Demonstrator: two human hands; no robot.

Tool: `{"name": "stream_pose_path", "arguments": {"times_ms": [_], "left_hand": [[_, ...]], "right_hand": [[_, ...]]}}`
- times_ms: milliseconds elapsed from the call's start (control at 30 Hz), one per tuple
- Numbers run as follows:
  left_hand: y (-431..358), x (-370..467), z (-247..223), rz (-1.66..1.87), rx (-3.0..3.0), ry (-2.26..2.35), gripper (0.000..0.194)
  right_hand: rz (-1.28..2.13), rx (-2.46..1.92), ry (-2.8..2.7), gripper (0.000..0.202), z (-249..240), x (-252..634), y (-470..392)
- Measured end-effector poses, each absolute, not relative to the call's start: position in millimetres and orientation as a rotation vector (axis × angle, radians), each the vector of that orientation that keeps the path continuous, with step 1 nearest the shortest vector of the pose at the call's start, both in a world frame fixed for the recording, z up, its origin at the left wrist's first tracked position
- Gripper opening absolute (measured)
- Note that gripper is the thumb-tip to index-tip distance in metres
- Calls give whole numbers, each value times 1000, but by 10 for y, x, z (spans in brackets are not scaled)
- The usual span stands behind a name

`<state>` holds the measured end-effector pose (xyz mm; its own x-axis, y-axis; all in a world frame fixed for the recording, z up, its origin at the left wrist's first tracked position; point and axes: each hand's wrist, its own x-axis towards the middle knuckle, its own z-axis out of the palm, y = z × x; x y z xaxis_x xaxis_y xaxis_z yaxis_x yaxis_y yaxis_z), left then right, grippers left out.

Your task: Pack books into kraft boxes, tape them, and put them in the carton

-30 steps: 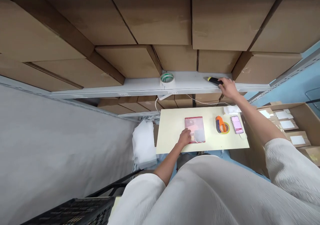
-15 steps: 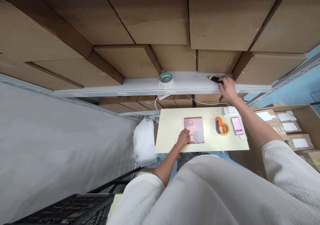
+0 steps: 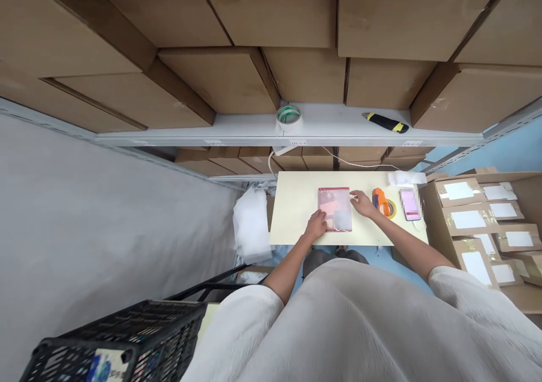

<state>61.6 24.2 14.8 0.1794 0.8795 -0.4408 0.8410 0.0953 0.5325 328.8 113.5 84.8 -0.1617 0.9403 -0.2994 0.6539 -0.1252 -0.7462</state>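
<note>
A flat, red-edged packet with a clear front (image 3: 334, 204) lies on the pale table (image 3: 292, 190). Pinkish and grey pieces show through it. My left hand (image 3: 316, 225) rests on its lower left edge with the fingers laid over the surface. At the packet's upper right edge is my right hand (image 3: 362, 203), its fingers extended and slightly apart; whether they touch the edge I cannot tell. Just right of that hand sits an orange tape dispenser (image 3: 380, 200) with a yellow tape roll. The black and yellow utility knife (image 3: 387, 122) lies by itself on the shelf above.
Cardboard boxes (image 3: 296, 12) fill the shelf (image 3: 334, 119), which also holds a white tape roll (image 3: 289, 117). A phone (image 3: 409, 204) lies at the table's right. Beyond stands a carton of labelled boxes (image 3: 468, 219). White plastic sheets (image 3: 253, 224) hang left; a black crate (image 3: 169, 325) is lower left.
My right hand has let go of the utility knife on the shelf and come down to the packet's right side. My left hand stays on the packet. The view has shifted.
</note>
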Motion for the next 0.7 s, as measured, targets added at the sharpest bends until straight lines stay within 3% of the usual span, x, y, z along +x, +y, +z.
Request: {"name": "stream_pose_path", "arguments": {"times_ms": [167,500,700], "left_hand": [[154,559,161,168,1757,1577,52],[228,591,193,55,1711,1467,58],[183,546,180,-28,1766,1392,59]], "right_hand": [[1436,-2186,-1408,40,349,3129,755],[1527,-2317,-1042,6,207,2979,659],[1603,-2255,-884,18,211,2946,710]]}}
